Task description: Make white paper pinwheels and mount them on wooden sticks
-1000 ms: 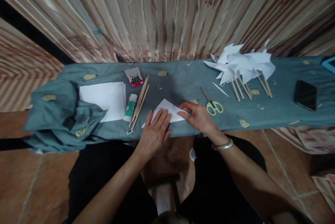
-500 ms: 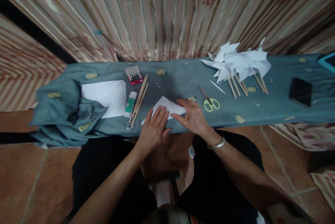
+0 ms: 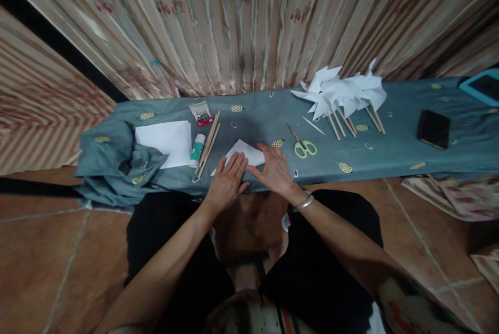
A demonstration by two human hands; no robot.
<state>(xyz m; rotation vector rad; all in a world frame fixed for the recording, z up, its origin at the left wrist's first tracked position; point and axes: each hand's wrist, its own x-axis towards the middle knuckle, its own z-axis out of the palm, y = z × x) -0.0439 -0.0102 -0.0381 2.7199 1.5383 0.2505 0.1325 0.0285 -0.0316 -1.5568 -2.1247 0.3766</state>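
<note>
A white sheet of paper folded into a triangle [image 3: 245,151] lies near the front edge of the cloth-covered bench, its peak pointing away from me. My left hand [image 3: 228,180] rests flat on its left part, fingers stretched out. Over its right corner lies my right hand [image 3: 276,168], thumb and fingers apart, with a silver bangle on the wrist. Close by on the left are several wooden sticks [image 3: 208,145] and a green-and-white glue stick [image 3: 197,150]. To the right lie scissors [image 3: 303,146] with light green handles, blades pointing away.
A stack of white paper [image 3: 166,141] lies left, partly under bunched cloth [image 3: 113,152]. Behind the sticks stands a small red-and-white box [image 3: 201,114] of metal pins. White paper pinwheels [image 3: 339,92] on sticks, a paper strip [image 3: 313,125], a black phone [image 3: 434,129] and a blue-framed device [image 3: 481,86] lie right.
My right hand has slid slightly left and forward over the triangle's right corner. My left hand stays flat on the paper. The whole view has shifted a little.
</note>
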